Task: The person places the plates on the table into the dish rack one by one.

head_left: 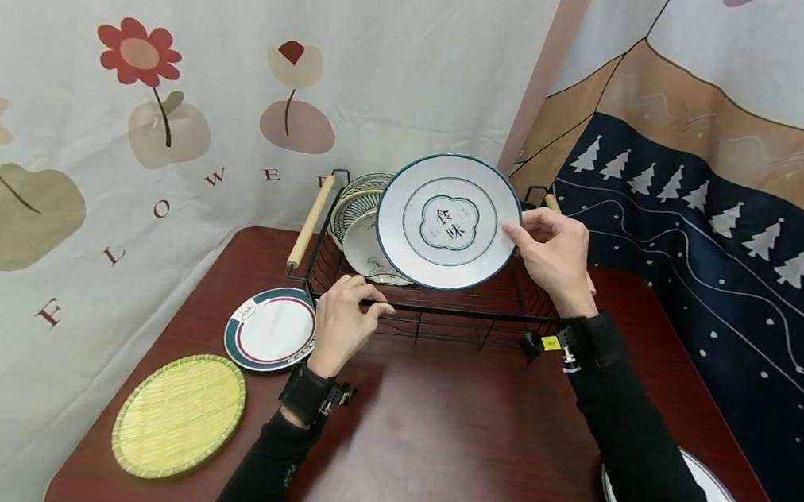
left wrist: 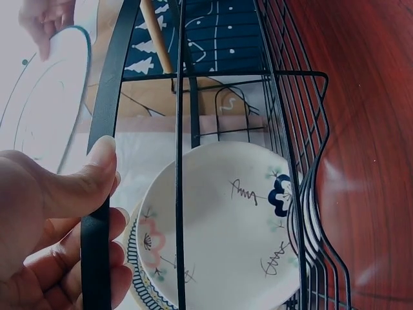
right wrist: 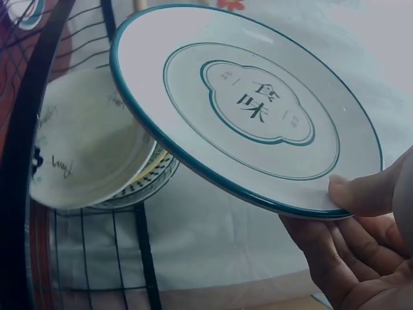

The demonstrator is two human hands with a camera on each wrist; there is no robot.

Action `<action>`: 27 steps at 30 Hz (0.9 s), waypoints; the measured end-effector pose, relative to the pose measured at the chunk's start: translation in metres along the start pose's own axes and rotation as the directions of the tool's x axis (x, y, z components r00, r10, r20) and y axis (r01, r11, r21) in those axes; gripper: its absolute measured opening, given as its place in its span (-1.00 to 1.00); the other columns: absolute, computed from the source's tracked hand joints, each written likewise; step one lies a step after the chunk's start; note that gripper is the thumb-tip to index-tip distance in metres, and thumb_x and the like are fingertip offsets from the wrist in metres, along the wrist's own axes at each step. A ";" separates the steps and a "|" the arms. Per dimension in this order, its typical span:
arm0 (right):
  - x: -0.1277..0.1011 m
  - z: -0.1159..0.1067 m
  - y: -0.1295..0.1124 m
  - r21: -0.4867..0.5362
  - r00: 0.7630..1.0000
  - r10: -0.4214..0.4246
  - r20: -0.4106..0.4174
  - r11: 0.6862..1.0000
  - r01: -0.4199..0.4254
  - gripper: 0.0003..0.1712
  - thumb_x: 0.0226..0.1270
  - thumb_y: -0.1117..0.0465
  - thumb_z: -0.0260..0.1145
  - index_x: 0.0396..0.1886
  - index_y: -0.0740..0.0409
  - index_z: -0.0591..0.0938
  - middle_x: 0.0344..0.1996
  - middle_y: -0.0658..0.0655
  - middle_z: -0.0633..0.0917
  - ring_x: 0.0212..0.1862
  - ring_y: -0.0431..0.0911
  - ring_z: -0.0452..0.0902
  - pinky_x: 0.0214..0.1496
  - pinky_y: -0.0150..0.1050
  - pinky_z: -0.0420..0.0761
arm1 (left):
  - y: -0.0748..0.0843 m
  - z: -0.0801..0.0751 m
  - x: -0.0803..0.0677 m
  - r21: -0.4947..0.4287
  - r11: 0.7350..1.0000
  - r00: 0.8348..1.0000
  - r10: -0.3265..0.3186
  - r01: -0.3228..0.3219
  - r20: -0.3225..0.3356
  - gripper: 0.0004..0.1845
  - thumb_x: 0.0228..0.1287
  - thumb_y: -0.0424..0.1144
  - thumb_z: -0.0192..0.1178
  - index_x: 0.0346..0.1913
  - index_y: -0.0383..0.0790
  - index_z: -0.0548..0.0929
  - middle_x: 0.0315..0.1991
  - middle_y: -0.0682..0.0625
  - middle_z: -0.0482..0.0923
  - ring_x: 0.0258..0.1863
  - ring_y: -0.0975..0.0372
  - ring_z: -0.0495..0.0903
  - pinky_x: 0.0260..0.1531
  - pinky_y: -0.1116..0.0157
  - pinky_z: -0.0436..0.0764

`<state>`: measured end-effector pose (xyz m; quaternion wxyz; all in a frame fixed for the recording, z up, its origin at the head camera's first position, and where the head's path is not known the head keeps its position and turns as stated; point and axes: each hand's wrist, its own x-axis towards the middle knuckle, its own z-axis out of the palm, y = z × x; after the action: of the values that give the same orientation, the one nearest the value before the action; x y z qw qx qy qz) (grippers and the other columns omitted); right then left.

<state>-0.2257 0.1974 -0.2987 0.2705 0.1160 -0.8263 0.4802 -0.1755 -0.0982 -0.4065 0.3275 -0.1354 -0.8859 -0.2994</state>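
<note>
A: Plate [head_left: 448, 221] — what is obscured?

B: Its right edge, under the right hand [head_left: 554, 258]; its lower part hides the rack [head_left: 432, 311] interior and some of the racked dishes [head_left: 361, 227].

A: Hands?

B: Right pinches the plate rim, thumb in front, fingers behind. Left hand [head_left: 342, 319] curls round the rack's front bar.

A: Orientation?

B: Plate above the rack, nearly upright, face toward the camera, printed characters upright.

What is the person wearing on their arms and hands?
Both arms wear long black sleeves. The hands are bare, no gloves. The left wrist has a black strap with a small black device clipped on. The right wrist has a similar black strap and device, with a small yellow sticker on it.
</note>
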 end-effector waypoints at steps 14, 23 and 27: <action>0.027 0.032 -0.008 -0.077 0.965 -0.261 -0.026 0.963 0.259 -0.88 0.27 0.29 0.48 -0.27 0.29 0.78 -0.43 0.24 0.81 -0.47 -0.30 0.63 -0.35 -0.62 0.46 | -0.001 0.002 0.000 -0.013 1.000 1.000 0.001 -0.001 -0.011 -0.87 -0.02 -0.19 0.60 -0.45 -0.06 0.81 -0.49 0.07 0.58 -0.43 0.13 0.56 -0.45 0.12 0.57; 0.044 0.052 -0.007 -0.131 0.954 -0.297 0.048 0.945 0.300 -0.86 0.31 0.29 0.45 -0.25 0.31 0.77 -0.42 0.28 0.79 -0.40 0.07 0.71 -0.32 -0.51 0.45 | -0.001 0.001 0.001 0.001 1.000 1.000 -0.004 0.004 -0.006 -0.86 -0.02 -0.13 0.58 -0.45 -0.04 0.81 -0.48 0.09 0.60 -0.39 0.13 0.61 -0.43 0.11 0.59; 0.050 0.062 -0.007 -0.117 0.951 -0.298 0.085 0.945 0.306 -0.88 0.32 0.30 0.44 -0.24 0.29 0.78 -0.44 0.25 0.80 -0.41 0.04 0.72 -0.33 -0.42 0.49 | -0.001 0.001 0.002 0.005 1.000 1.000 -0.002 0.002 -0.004 -0.86 -0.01 -0.13 0.58 -0.44 -0.04 0.81 -0.48 0.08 0.59 -0.38 0.12 0.61 -0.43 0.11 0.59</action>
<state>-0.2841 0.1442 -0.2896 0.3204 0.2393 -0.8365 0.3747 -0.1776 -0.0982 -0.4063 0.3295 -0.1331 -0.8860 -0.2980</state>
